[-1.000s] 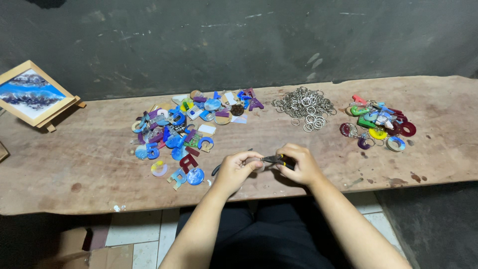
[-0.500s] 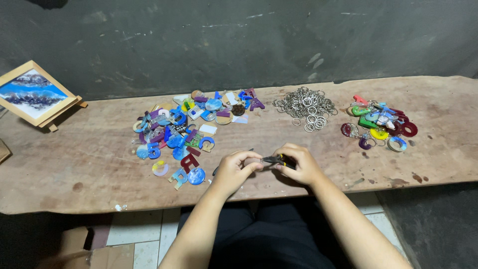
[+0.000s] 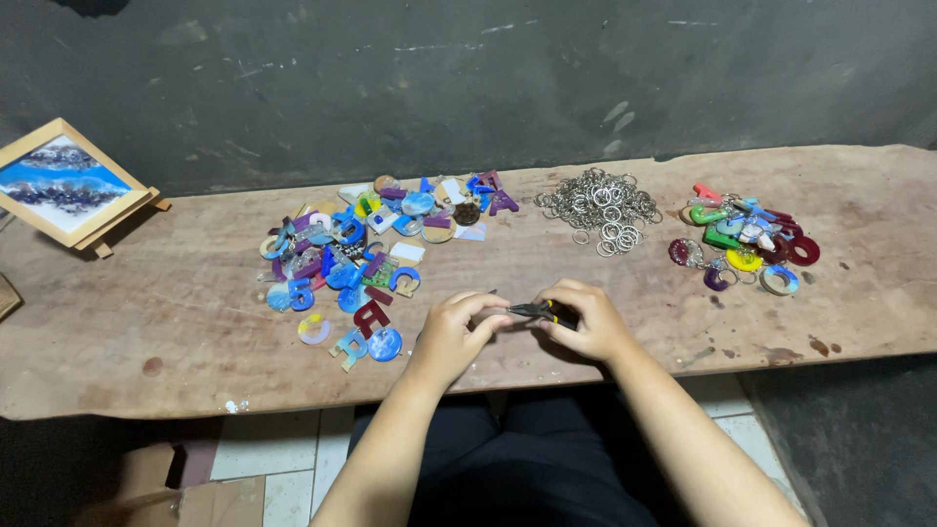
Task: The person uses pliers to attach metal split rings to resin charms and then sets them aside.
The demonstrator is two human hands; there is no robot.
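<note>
hands point(image 3: 459, 332) unmoved, right hand point(image 3: 586, 317) gripping pliers point(image 3: 537, 311)

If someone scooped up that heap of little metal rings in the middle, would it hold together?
Probably not: the metal rings lie loose, several strays already apart at the heap's edge, so they would likely spill and slide. Being round, some might roll along the wooden plank. Each looks thin and light.

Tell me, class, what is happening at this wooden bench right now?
A person's right hand grips small dark pliers while the left hand pinches something tiny at their tip. On the wooden bench lie a heap of coloured resin letters, a pile of metal rings and finished keychains.
</note>
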